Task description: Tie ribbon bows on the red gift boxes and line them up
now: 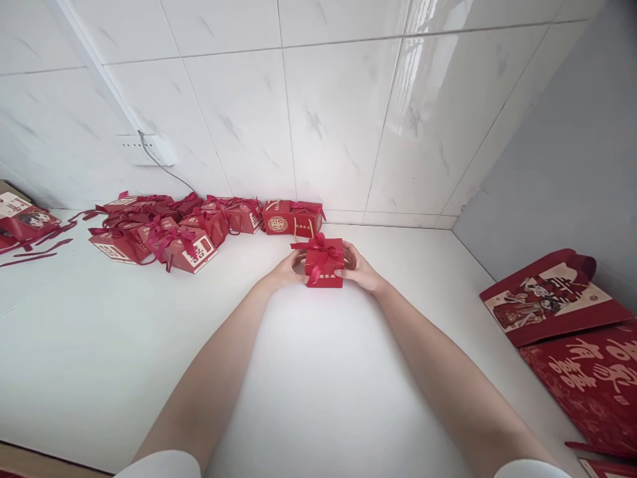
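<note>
Between my two hands is a small red gift box (326,265) with a shiny red ribbon bow (322,249) on top and pale lettering on its front. My left hand (287,271) curves around its left side, fingers reaching behind it. On the right side, my right hand (362,269) grips the box, thumb on the front corner. Right behind it, against the wall, stands a red box (292,218) with a gold round emblem. Whether the held box rests on the white table (323,372) or hovers just above, I cannot tell.
Several red ribboned boxes (184,249) are heaped at the back left. Loose ribbon strips (37,254) and a printed red box (27,219) lie farther left. Red printed bags (587,378) and a flat red carton (552,295) lie at the right edge. A socket (146,150) with a cable is on the tiled wall.
</note>
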Tool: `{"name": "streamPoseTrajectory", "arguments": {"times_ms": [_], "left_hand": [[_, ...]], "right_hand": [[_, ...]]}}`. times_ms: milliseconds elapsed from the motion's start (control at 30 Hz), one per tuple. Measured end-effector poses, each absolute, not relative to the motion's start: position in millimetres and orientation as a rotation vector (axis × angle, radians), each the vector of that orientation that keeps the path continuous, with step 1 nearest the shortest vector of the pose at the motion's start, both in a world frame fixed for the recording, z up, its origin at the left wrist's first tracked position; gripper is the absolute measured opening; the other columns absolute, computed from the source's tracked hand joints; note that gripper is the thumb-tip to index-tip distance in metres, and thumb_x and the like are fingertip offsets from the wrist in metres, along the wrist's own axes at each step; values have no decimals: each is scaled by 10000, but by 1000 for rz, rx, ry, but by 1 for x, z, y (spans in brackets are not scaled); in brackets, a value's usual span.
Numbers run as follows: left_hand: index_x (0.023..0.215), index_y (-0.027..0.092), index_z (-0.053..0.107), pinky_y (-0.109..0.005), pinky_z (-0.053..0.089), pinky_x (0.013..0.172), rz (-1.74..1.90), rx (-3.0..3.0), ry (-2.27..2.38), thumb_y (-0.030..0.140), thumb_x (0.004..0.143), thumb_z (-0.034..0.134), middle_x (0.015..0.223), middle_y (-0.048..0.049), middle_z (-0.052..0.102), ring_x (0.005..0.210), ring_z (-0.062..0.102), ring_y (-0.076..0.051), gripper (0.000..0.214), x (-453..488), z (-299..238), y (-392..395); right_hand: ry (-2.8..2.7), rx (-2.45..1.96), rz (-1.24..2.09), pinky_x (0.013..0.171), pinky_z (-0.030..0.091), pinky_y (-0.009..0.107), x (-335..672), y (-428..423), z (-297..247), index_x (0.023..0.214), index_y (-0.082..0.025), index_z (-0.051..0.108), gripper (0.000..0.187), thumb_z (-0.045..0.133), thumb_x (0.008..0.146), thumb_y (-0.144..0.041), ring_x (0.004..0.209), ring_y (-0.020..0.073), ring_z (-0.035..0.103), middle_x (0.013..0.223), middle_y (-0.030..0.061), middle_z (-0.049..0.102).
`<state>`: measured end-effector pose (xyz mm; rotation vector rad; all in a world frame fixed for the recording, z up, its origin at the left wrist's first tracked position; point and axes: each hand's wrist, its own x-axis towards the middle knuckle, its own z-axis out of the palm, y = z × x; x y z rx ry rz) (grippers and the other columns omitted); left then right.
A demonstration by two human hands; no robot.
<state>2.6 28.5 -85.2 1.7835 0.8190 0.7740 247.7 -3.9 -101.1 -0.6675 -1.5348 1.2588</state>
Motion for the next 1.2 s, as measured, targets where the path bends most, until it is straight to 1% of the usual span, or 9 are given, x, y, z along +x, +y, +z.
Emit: {"name": "streamPoseTrajectory", "arguments": {"times_ms": [133, 267, 400, 467, 667, 800, 900, 1033, 1200], "left_hand": [[1328, 225, 412, -488, 334, 1095, 766, 1773, 746, 304, 550, 838, 1424, -150, 427, 1332, 394, -318, 891, -5, -87, 32], [1355, 226, 377, -515, 278, 1120, 774, 1786, 775, 306, 542, 848, 1433, -157, 415, 1351, 367, -322, 943, -5, -89, 34], [1421, 249, 300, -491, 272, 1130, 739, 1812, 719, 312, 548, 847, 1493, -147, 332, 1368, 343, -314, 1032, -1, -86, 32], [1440, 250, 276, -481, 283, 1127, 724, 1790, 710, 317, 560, 841, 1486, -141, 350, 1359, 358, -310, 1048, 1, -84, 31], [1382, 148, 398, -465, 354, 1075, 862, 1586, 845, 466, 710, 714, 1359, -164, 509, 1277, 459, -316, 808, 7, -86, 32], [1349, 164, 466, -427, 335, 1093, 895, 1625, 887, 528, 802, 593, 1360, -114, 531, 1262, 478, -285, 670, 15, -85, 29], [1364, 183, 466, -398, 325, 1101, 907, 1675, 912, 546, 839, 528, 1359, -79, 542, 1265, 480, -269, 641, 18, -84, 26], [1355, 180, 480, -382, 355, 1075, 934, 1714, 917, 557, 841, 516, 1332, -68, 568, 1247, 495, -266, 639, 20, -84, 23], [1345, 151, 479, -385, 366, 1056, 912, 1698, 896, 551, 830, 537, 1279, -88, 596, 1218, 508, -269, 655, 19, -87, 25]], "right_hand": [[-1559, -738, 1235, 1102, 338, 482, 243, -11, -101, 1402, -297, 334, 838, 774, 691, -351, 1348, 263, 371, 1465, 67, 392], [-1568, -689, 1284, 1123, 317, 471, 244, -9, -100, 1437, -327, 301, 856, 755, 713, -360, 1373, 248, 340, 1485, 31, 376], [-1463, -762, 1289, 1107, 345, 470, 247, -1, -100, 1405, -300, 380, 785, 741, 720, -425, 1328, 258, 412, 1441, 42, 448], [-1392, -780, 1286, 1097, 361, 462, 247, 0, -99, 1376, -277, 430, 700, 690, 760, -484, 1304, 261, 444, 1404, 52, 496], [-1375, -772, 1358, 1085, 385, 427, 247, -1, -98, 1340, -285, 476, 551, 544, 858, -543, 1292, 245, 464, 1407, 18, 499], [-1335, -790, 1363, 1087, 386, 433, 247, 2, -103, 1341, -278, 468, 533, 517, 878, -539, 1263, 241, 493, 1388, 28, 516], [-1291, -817, 1376, 1079, 399, 441, 246, 6, -107, 1325, -264, 471, 529, 523, 874, -536, 1224, 239, 527, 1349, 47, 547], [-1265, -860, 1361, 1073, 408, 443, 246, 9, -111, 1371, -283, 391, 579, 534, 866, -528, 1209, 237, 542, 1341, 45, 545], [-1262, -916, 1324, 1082, 398, 448, 248, 9, -116, 1455, -313, 245, 690, 537, 865, -521, 1216, 238, 534, 1328, 35, 545]]}}
